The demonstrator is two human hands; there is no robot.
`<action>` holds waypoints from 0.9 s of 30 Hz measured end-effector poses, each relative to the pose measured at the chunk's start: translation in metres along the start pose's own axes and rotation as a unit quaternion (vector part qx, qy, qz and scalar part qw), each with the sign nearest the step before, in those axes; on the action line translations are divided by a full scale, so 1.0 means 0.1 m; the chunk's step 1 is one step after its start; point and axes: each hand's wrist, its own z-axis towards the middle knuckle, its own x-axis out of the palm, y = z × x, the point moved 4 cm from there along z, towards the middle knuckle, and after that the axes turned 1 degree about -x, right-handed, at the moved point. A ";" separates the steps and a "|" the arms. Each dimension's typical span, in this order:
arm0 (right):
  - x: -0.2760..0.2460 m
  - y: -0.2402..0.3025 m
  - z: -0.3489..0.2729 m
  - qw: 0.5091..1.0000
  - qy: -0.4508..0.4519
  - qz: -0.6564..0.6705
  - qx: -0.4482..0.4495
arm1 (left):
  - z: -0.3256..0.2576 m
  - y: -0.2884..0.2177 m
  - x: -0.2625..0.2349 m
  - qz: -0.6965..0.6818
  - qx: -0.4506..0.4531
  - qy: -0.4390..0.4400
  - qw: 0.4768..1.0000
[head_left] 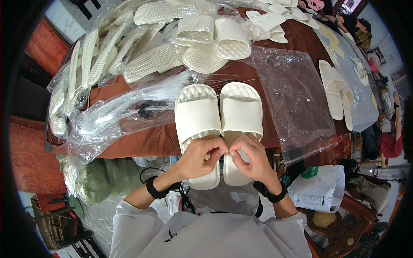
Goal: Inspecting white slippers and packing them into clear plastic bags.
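So the biggest thing we've got here is the table (pixel 129 146) under its reddish-brown cloth, running out beyond the cream slippers (pixel 197 116) right in front of us. Next is the heap of bagged slippers (pixel 155 63), sprawling beyond our pair and off to its left. A flat clear plastic bag (pixel 292 99) lies just right of the pair, and a bundle of thin clear strands (pixel 129 103) in crinkly plastic sits just left of it. Our slippers are side by side, toes over the cloth, heels past the table's near edge. Another cream pair (pixel 333 88) is farther right of ours. Our left hand (pixel 200 158) and right hand (pixel 251 157) are over our pair's lower half, each with thumb and forefinger pinched together, the fingertips meeting between the two slippers. Whatever's in that pinch is too tiny for us to tell.
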 end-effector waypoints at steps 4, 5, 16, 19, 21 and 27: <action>0.00 -0.07 0.00 0.996 0.057 0.070 0.026 | 0.00 0.07 0.01 0.007 0.034 0.042 0.999; 0.00 -0.08 0.00 0.996 0.057 0.070 0.029 | 0.00 0.09 0.01 0.006 0.034 0.043 0.998; 0.05 0.15 0.00 0.984 -0.056 -0.148 -0.082 | -0.01 0.05 0.04 -0.034 -0.018 -0.038 0.999; 0.08 0.16 -0.01 0.978 -0.070 -0.174 -0.088 | 0.00 0.03 0.04 -0.018 -0.027 -0.047 0.998; 0.08 0.15 -0.02 0.982 -0.062 -0.162 -0.069 | -0.01 0.03 0.05 -0.016 -0.023 -0.050 0.998; 0.03 0.06 -0.02 0.999 -0.009 -0.029 0.031 | 0.00 -0.01 0.06 0.046 0.045 -0.065 0.996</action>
